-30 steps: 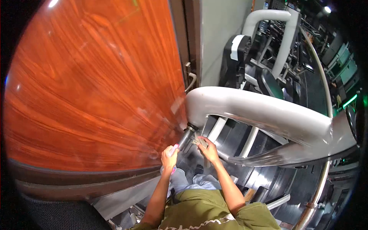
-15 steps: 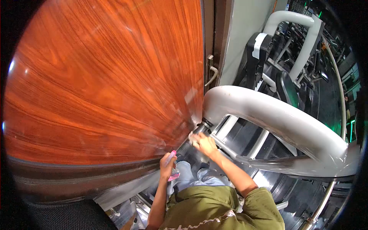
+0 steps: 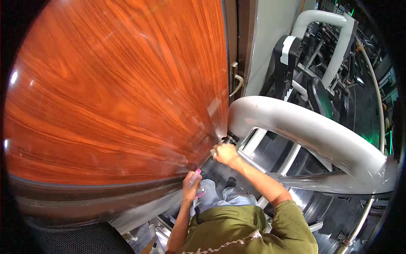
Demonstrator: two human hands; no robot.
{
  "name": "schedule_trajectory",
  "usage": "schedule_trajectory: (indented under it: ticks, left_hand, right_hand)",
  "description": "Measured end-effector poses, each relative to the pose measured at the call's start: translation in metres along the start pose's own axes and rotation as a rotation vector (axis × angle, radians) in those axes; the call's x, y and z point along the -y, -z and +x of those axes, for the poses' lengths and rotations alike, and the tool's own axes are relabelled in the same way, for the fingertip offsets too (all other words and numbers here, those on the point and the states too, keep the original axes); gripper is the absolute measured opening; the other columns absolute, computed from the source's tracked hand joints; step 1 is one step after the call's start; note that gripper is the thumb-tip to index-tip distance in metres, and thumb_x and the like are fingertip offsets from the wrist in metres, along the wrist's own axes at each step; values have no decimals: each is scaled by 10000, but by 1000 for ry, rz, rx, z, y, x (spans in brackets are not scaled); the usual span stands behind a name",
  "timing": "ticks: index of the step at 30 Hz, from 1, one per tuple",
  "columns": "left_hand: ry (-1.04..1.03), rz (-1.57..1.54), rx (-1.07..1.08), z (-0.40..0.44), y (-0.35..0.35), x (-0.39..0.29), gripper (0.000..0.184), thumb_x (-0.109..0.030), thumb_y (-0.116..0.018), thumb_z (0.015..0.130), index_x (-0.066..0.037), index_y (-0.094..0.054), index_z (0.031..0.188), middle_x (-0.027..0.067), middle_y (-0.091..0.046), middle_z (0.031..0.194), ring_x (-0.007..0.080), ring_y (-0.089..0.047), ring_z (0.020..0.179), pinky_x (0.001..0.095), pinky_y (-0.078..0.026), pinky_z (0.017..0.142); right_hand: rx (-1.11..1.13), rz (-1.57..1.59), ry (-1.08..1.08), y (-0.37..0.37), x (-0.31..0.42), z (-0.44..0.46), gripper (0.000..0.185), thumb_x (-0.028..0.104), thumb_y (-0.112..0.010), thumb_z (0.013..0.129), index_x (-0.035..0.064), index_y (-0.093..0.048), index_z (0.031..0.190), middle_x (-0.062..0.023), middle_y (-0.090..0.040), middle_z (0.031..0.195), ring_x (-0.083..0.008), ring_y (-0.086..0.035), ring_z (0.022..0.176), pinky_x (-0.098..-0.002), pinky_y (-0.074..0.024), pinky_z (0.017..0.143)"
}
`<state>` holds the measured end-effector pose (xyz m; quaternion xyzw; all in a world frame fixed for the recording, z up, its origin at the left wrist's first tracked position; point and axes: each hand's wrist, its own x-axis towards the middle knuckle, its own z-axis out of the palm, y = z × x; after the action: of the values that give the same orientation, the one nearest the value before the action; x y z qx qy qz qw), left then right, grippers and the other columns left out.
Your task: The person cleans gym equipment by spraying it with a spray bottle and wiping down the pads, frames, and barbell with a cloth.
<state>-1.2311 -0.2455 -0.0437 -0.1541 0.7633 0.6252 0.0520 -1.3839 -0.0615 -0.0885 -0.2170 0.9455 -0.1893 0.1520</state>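
My left hand (image 3: 190,186) is closed around a clear spray bottle (image 3: 195,177) with a pink top and pink lower part, held low beside the wood-grain panel. My right hand (image 3: 225,153) is closed on a small pale wad that looks like a cloth (image 3: 213,153), mostly hidden by the fingers. It is at a metal bar end with a black collar (image 3: 231,138), below the thick white tube of a gym machine (image 3: 296,116). Whether the cloth touches the metal I cannot tell.
A glossy red-brown wood panel (image 3: 114,93) fills the left side, with a door handle (image 3: 238,84) past its edge. More gym equipment (image 3: 327,76) stands at the back right. Black mesh (image 3: 80,239) shows at the lower left. Dark flooring lies under the machine frame.
My right hand has turned, its fingers now more curled around the pale cloth beside the bar end. My left hand still holds the bottle. The whole view has shifted slightly.
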Motion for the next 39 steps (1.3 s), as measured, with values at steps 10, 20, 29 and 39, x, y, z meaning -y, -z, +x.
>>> schedule_trajectory:
  ticks: [10, 20, 29, 39]
  left_hand:
    - [-154, -60, 101, -5, 10, 21, 185, -164, -671, 898, -38, -575, 803, 20, -510, 762, 99, -507, 632, 270, -402, 573]
    - [-242, 71, 135, 4, 6, 28, 169, -145, -698, 868, -26, -593, 809, 26, -510, 767, 115, -502, 670, 260, -404, 606]
    - [-90, -207, 174, -9, 10, 21, 97, -87, -607, 844, 8, -611, 827, 31, -500, 762, 110, -523, 578, 263, -414, 526]
    - [-85, -239, 134, -15, 17, 23, 112, -19, -535, 770, 10, -613, 844, 37, -521, 780, 119, -538, 568, 263, -423, 512]
  right_hand:
    - [-188, 326, -42, -31, -2, -68, 402, 270, -651, 848, 206, -611, 1242, -131, -623, 1016, -390, -663, 871, -504, -546, 761]
    - [-519, 1440, -466, -60, -35, -58, 459, 285, -579, 980, 62, -443, 1357, -85, -657, 881, -149, -614, 559, -285, -495, 444]
    - [-385, 1706, -571, -126, 20, -63, 305, 219, -519, 980, 123, -447, 1260, -61, -599, 858, -153, -561, 545, -298, -459, 441]
    - [-450, 1879, -684, -100, -24, -28, 475, 346, -527, 989, 141, -377, 1390, -58, -528, 939, -135, -509, 609, -260, -425, 437]
